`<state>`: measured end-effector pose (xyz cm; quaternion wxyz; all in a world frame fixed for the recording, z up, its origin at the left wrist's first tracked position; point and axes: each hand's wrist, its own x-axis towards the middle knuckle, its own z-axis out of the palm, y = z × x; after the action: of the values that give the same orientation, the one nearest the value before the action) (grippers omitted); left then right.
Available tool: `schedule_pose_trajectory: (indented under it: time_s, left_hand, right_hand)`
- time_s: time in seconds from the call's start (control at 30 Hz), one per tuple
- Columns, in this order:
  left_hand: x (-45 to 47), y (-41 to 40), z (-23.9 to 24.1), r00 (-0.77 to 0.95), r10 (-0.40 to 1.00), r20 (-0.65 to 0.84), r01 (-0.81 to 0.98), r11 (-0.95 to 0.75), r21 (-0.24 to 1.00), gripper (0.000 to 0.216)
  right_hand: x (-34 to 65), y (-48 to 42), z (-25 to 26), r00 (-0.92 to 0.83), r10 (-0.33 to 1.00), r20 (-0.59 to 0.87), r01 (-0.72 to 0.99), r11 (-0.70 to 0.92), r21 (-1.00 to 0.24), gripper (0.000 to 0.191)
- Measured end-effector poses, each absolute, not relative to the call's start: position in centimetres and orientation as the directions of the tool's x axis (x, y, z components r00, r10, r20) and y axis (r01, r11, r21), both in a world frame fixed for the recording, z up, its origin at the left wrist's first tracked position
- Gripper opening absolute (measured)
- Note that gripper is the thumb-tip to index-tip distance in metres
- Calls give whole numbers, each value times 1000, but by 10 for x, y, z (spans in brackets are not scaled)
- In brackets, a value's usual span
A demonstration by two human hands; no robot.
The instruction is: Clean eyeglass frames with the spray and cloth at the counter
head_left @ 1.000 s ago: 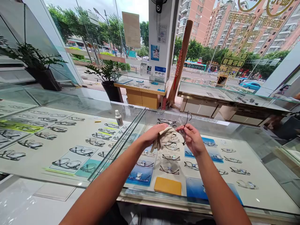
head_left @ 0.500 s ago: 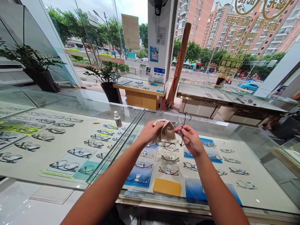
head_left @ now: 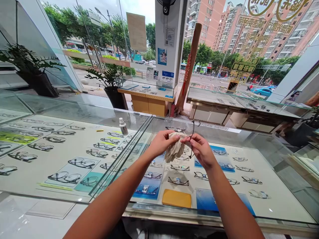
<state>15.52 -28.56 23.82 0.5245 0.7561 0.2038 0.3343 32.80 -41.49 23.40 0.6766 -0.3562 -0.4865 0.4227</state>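
Observation:
Above the glass display case, my left hand [head_left: 161, 142] is closed on a crumpled beige cleaning cloth [head_left: 173, 151], which hangs below the fingers. My right hand [head_left: 201, 149] pinches a pair of dark-framed eyeglasses [head_left: 192, 127], turned so that the frame stands roughly upright. The cloth meets the eyeglasses between the two hands, with the fingertips close together. Cloth and fingers hide much of the lenses. Under the glass below my hands lie rows of eyeglasses [head_left: 178, 181] and a yellow case [head_left: 176, 198].
A small white bottle [head_left: 123, 126] stands on the left display case, left of my hands. Potted plants [head_left: 115, 91] and a wooden post [head_left: 188, 68] are beyond the counter. More display cases [head_left: 211, 103] stand by the window. A clear flat sheet [head_left: 50, 208] lies at the lower left.
My left hand has brought the cloth rightward against the eyeglasses, and the cloth now hangs lower and more bunched. The right hand keeps its hold. The camera view has shifted slightly.

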Motion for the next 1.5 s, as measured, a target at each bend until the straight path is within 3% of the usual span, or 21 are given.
schedule_pose_trajectory:
  time_s: [0.2,0.4,0.6,0.77,1.13,1.37,1.5]
  left_hand:
    - [158,-288,236,701,638,320,14,-460,888,43]
    - [159,-286,235,764,556,327,-60,-443,895,49]
    - [155,-273,238,721,623,303,-96,-344,934,53]
    - [154,-272,240,706,625,333,-110,-368,923,51]
    - [154,-273,240,614,741,271,-125,-248,961,52]
    - [150,-277,242,571,753,328,-32,-379,925,45]
    - [151,-281,243,622,717,314,-62,-355,933,47]
  right_hand:
    - [325,-414,234,174,912,371,-160,398,-903,26]
    - [328,-413,234,224,899,377,-158,415,-896,24]
    - [345,-415,240,330,860,389,-163,457,-874,25]
    - [350,-416,241,327,867,376,-179,447,-876,22]
    - [348,-416,238,359,866,346,-53,390,-919,27]
    - [321,-420,238,125,952,279,-219,301,-928,25]
    - [310,-416,233,102,969,225,-237,244,-940,30]
